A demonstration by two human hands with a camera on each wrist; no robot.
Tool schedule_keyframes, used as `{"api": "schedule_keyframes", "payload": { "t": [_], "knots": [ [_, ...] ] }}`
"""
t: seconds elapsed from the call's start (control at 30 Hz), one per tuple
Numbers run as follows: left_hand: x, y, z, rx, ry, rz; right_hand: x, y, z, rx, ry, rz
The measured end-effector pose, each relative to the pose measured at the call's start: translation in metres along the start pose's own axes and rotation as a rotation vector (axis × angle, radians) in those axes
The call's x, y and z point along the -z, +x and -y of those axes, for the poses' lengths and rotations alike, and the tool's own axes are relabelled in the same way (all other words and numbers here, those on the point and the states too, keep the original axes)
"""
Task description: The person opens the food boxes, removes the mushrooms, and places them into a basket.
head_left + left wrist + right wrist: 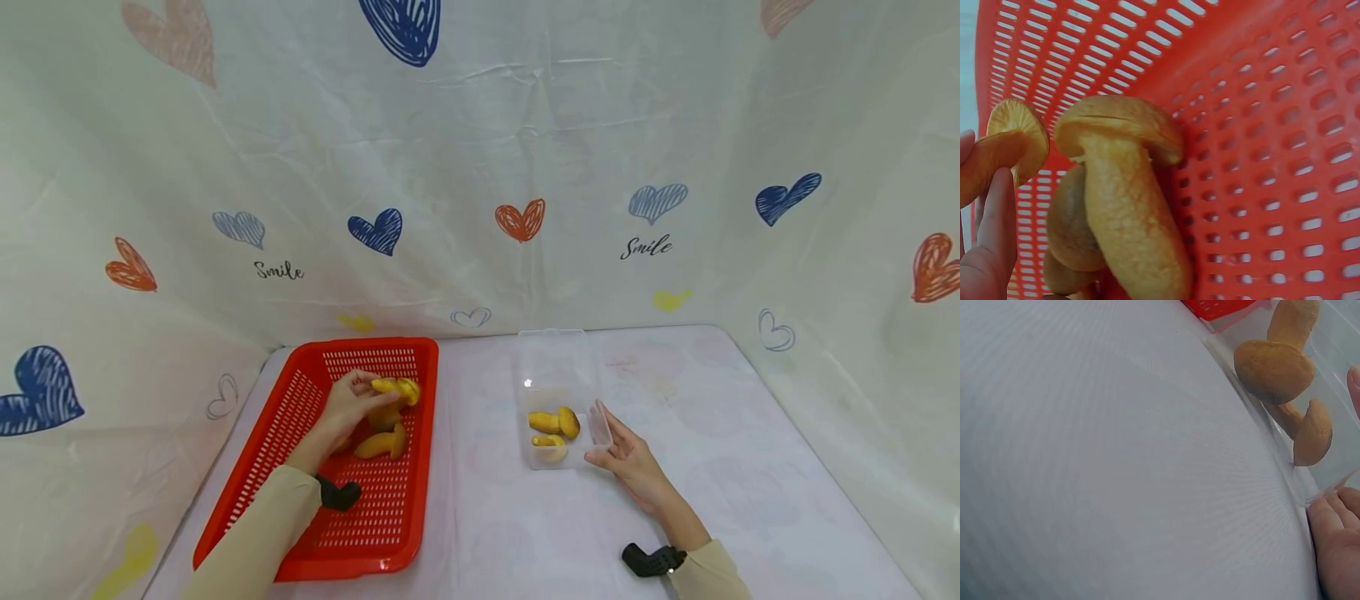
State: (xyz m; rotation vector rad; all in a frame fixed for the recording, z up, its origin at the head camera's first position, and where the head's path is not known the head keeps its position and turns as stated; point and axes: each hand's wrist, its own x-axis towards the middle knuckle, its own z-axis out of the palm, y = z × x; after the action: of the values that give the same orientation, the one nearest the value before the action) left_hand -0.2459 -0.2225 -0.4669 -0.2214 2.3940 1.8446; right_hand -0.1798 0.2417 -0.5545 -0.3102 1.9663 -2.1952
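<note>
A red slotted basket point(300, 508) lies on the left of the table with several yellow-brown mushrooms point(382, 443) in it. My left hand point(377, 395) reaches into the basket and pinches one mushroom point(397, 387) by its stem. In the left wrist view that mushroom point(1013, 140) is lifted beside my fingers point(991, 237), with a larger mushroom point(1125, 200) lying against the basket wall point(1272, 144). A clear plastic box point(558, 358) at the centre holds three mushrooms point(557, 423). My right hand point(603, 435) rests with straight fingers against the box's near right corner point(1310, 487).
A white sheet printed with hearts and "Smile" hangs behind and on both sides of the table. The pale table top point(750, 450) stretches to the right of the box. Black wrist mounts point(651, 560) sit on both forearms.
</note>
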Motion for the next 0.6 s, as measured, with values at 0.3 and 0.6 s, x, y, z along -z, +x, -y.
{"api": "schedule_keyframes", "payload": {
  "t": [0.3,0.6],
  "knots": [
    [-0.002,0.002,0.014,-0.012,-0.053,0.040,-0.001,0.000,0.000,0.001,0.011,0.001],
    [-0.003,0.002,0.014,-0.041,-0.067,0.018,0.000,-0.001,0.000,-0.002,0.004,0.003]
  ]
}}
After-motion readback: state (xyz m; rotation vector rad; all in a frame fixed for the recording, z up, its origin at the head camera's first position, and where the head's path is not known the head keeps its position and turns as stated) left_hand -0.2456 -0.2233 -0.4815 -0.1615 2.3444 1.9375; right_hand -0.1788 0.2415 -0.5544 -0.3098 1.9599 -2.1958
